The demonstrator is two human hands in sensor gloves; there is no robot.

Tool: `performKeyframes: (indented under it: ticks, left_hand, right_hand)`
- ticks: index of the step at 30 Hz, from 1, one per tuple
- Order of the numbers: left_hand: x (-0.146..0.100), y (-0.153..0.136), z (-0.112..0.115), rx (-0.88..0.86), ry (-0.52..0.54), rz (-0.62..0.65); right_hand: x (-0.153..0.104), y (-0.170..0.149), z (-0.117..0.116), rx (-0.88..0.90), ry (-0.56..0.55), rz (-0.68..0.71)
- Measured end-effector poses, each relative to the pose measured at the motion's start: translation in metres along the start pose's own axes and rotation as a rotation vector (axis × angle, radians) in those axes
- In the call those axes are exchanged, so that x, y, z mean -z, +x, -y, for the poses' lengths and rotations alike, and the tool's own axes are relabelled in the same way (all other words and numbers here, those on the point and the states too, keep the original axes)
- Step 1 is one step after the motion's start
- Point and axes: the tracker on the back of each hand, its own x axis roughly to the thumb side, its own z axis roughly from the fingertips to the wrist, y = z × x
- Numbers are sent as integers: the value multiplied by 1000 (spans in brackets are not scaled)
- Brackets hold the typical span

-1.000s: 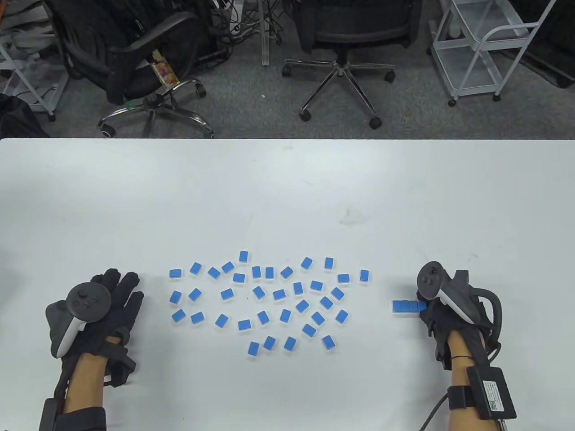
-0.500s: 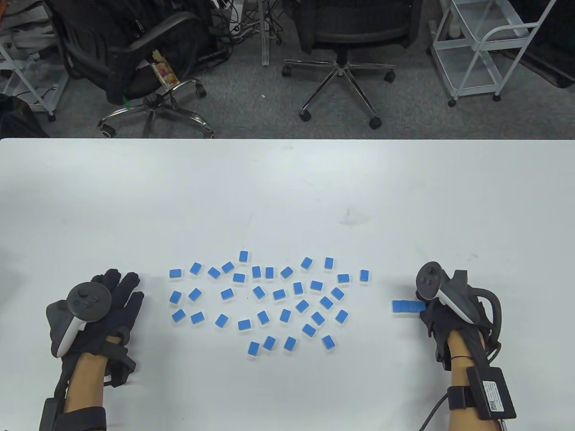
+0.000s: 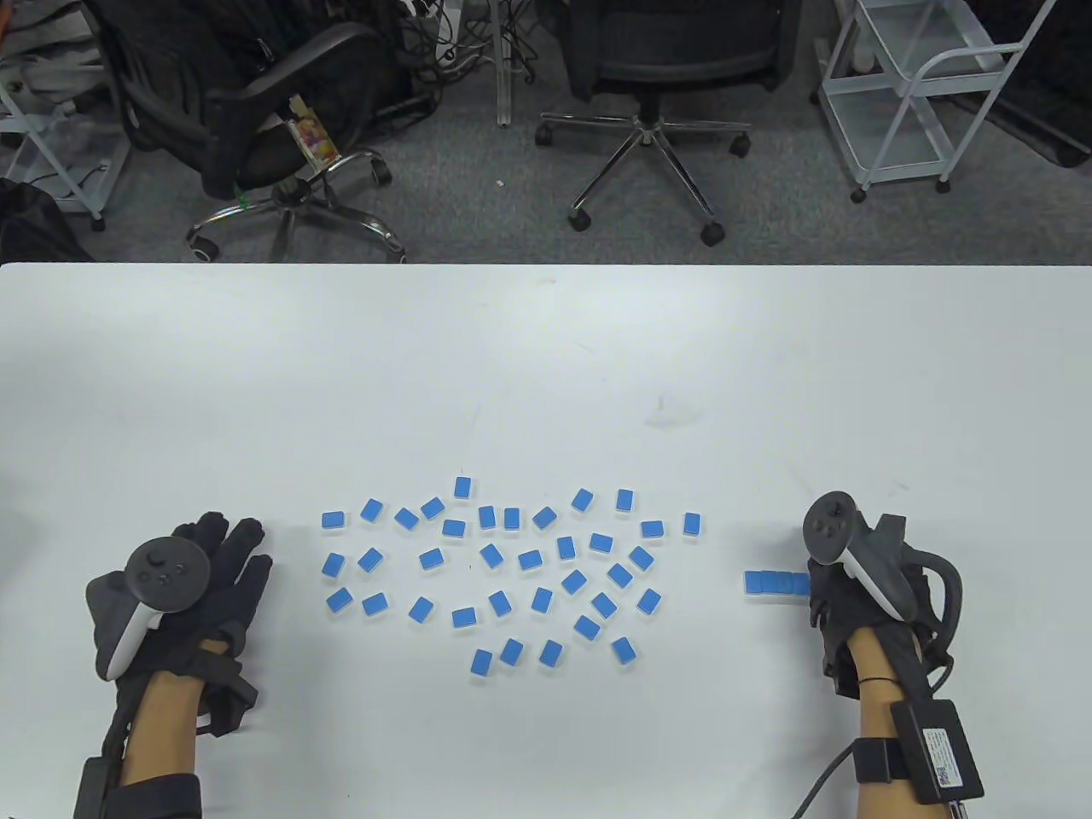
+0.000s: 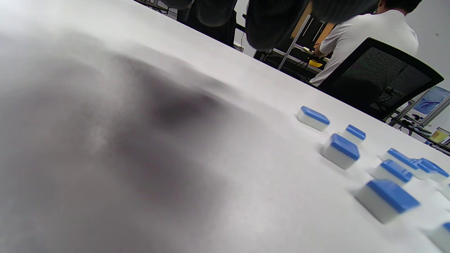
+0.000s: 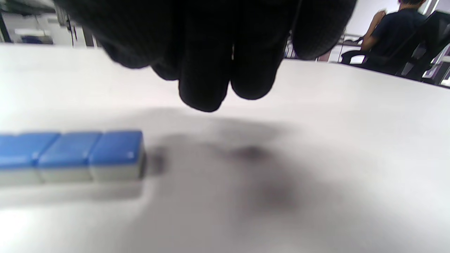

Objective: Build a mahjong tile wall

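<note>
Both hands hold nothing: left hand (image 3: pixel 183 589) flat, right hand (image 3: pixel 853 597) beside the tile row (image 3: pixel 776 583); a careless brush could scatter it.

Blue backs over white bodies are seen on the tiles (image 3: pixel 530 560); the table (image 3: pixel 546 367) is white, the gloves (image 3: pixel 223 563) black, the trackers (image 3: pixel 166 576) grey and white.

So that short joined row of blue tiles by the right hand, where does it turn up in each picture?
Table view: the row of tiles lies right of the loose tiles, just left of the right hand.
Left wrist view: not in it; only loose tiles show.
Right wrist view: the row sits at the left edge, below the fingertips.
Shared landmark: the white table.
</note>
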Motion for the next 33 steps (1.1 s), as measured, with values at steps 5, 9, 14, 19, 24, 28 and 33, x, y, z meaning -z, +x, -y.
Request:
performKeyframes:
  ticks: [5,9,14,19,24,28,33]
  left_hand:
    - [-1,0,0,-5,3,8]
    - [0,0,-1,-9,3,10]
    - [-1,0,0,-9,0,6]
    - [-1,-1,-1,-11,6,7]
    - [0,0,1,-2,-4,6]
    - [1,0,0,-4,3,9]
    - [0,-1,0,4,8,5]
  right_hand:
    - [-8,23,7,7,-94,111]
    - [-8,59,5,-28,-14,224]
    - [-4,110,-2,-271,4,259]
    - [6,147,-16,-406,1,230]
    - [1,164,-22,-507,-81,283]
    - [-7,167,-21,-565,-102,338]
    - [-11,133,16,-408,-105,292]
